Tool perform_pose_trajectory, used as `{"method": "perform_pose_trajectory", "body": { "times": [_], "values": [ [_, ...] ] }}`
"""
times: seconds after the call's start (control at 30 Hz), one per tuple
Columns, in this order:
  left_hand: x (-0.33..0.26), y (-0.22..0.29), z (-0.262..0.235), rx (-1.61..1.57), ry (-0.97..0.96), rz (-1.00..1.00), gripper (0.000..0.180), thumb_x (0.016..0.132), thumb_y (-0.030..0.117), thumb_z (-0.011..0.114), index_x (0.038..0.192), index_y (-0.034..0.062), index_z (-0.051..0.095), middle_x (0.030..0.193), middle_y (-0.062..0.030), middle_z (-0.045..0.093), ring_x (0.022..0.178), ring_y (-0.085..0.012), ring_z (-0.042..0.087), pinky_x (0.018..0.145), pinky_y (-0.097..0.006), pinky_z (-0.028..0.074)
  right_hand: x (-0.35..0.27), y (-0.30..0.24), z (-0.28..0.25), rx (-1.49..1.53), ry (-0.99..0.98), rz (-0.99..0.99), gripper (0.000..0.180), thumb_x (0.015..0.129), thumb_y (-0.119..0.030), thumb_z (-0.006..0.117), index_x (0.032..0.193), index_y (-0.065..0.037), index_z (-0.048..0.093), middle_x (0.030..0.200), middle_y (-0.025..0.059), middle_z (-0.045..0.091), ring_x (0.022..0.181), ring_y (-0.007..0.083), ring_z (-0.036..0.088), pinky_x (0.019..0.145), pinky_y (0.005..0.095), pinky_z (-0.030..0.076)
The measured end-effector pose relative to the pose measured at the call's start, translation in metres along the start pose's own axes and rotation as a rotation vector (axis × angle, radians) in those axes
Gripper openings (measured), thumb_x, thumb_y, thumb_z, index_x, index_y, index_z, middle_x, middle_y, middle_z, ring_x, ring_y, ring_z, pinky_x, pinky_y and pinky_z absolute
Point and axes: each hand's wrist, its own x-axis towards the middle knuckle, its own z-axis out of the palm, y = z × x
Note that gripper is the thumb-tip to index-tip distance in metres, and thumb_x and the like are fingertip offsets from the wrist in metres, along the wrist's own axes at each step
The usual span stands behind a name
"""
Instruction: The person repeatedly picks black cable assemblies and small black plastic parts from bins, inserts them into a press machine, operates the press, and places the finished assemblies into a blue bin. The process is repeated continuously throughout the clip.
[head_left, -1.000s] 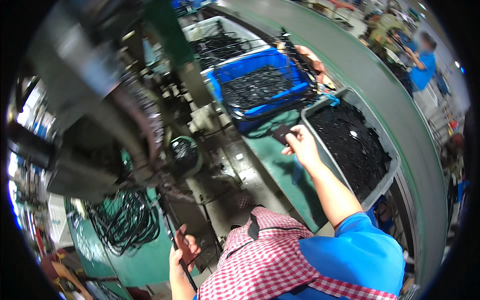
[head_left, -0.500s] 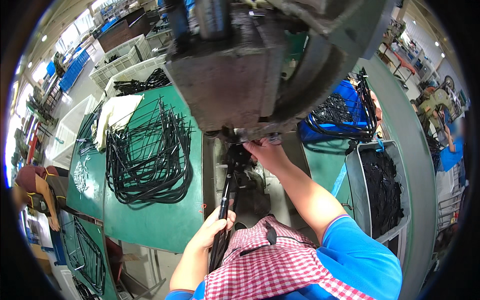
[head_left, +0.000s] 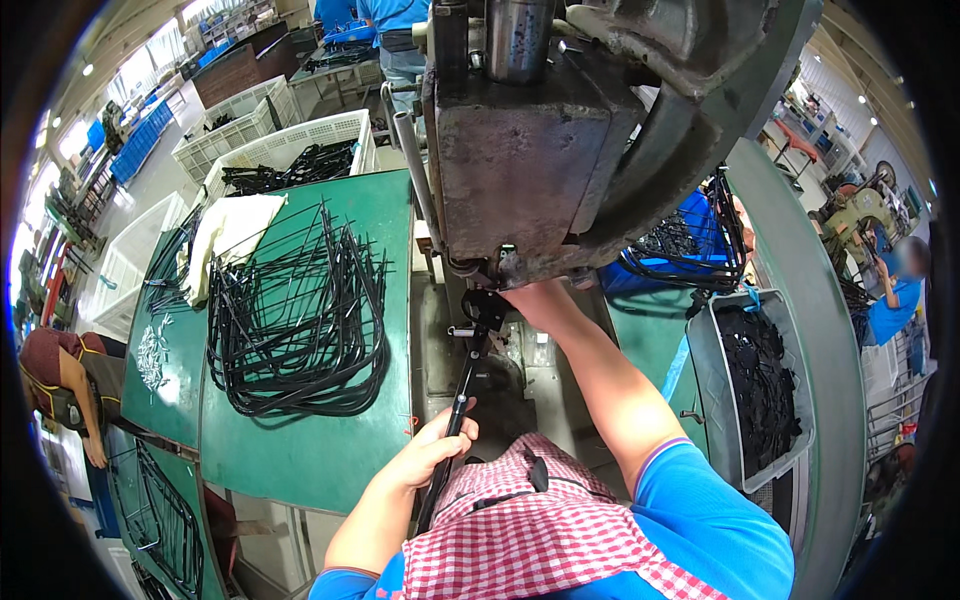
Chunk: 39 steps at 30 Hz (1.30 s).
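Observation:
My left hand [head_left: 440,446] is wrapped round a black metal tube [head_left: 462,400], which slants up from my lap toward the press head [head_left: 520,180]. At the tube's far end, a black bracket-like part [head_left: 485,311] sits just below the press, with a small bright metal pin [head_left: 461,331] sticking out to its left. My right hand [head_left: 540,304] reaches in beside that part from the right. Its fingers are hidden behind the lower edge of the press, so their grip does not show.
Bent black wire frames [head_left: 300,385] are piled on the green table [head_left: 290,455] at left, near a pale cloth [head_left: 235,235] and small silver pins [head_left: 153,355]. At right are a blue bin [head_left: 640,275] and a grey crate [head_left: 730,420] of black parts. A person [head_left: 70,375] bends at far left.
The view has shifted, so the press sits farther right in it. My right fingers, visible before, are now behind the press edge. My left hand still holds the tube.

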Motion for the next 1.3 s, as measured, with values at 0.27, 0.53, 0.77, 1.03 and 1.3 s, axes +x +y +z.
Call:
{"method": "perform_pose_trajectory", "body": {
  "times": [0.27,0.53,0.77,1.03,1.3],
  "values": [
    [0.014,-0.006,0.003,-0.050,0.016,0.007,0.069,0.079,0.014,0.056,0.139,-0.0031,0.026,0.094,-0.0010,0.051,0.072,-0.0080,0.045,0.066,-0.022,0.038,0.003,-0.038,-0.019,-0.289,-0.051,-0.215,0.027,0.087,-0.017,0.060,0.111,-0.005,0.054,0.107,0.0133,0.055,0.099,0.0273,0.053,0.087,0.0405,0.041],
    [0.006,0.000,0.009,0.016,0.056,0.018,0.070,0.081,0.019,0.059,0.139,-0.0020,0.028,0.087,0.0019,0.049,0.071,-0.0068,0.045,0.064,-0.021,0.038,0.002,-0.031,-0.013,-0.125,0.031,-0.101,0.039,0.086,-0.017,0.061,0.119,-0.003,0.049,0.120,0.0147,0.051,0.110,0.0266,0.050,0.093,0.0388,0.039],
    [0.005,0.009,0.014,0.083,0.056,0.009,0.067,0.081,0.017,0.059,0.138,-0.0021,0.029,0.088,0.0015,0.050,0.073,-0.0072,0.047,0.067,-0.021,0.040,-0.006,-0.015,-0.005,-0.025,0.212,-0.208,0.024,0.091,-0.024,0.054,0.100,-0.002,0.060,0.088,0.0156,0.060,0.084,0.0244,0.060,0.074,0.0374,0.046],
    [-0.075,0.028,0.028,0.559,-0.233,-0.026,0.064,0.069,0.005,0.053,0.131,-0.0039,0.039,0.113,-0.0093,0.056,0.108,-0.0212,0.052,0.101,-0.038,0.036,-0.164,0.038,0.016,0.901,0.236,0.531,0.039,0.098,-0.039,0.043,0.098,-0.005,0.061,0.062,0.0004,0.052,0.053,0.0076,0.045,0.049,0.0233,0.035],
    [-0.141,0.048,0.070,0.339,-0.580,0.366,0.044,0.074,0.006,0.057,0.113,-0.0146,0.053,0.113,-0.0271,0.060,0.111,-0.0421,0.055,0.097,-0.049,0.042,-0.230,0.047,-0.025,1.378,-0.210,0.694,0.106,0.079,-0.081,0.025,0.137,0.007,0.035,0.132,0.0205,0.050,0.127,0.0307,0.043,0.108,0.0435,0.029]
  ]
}}
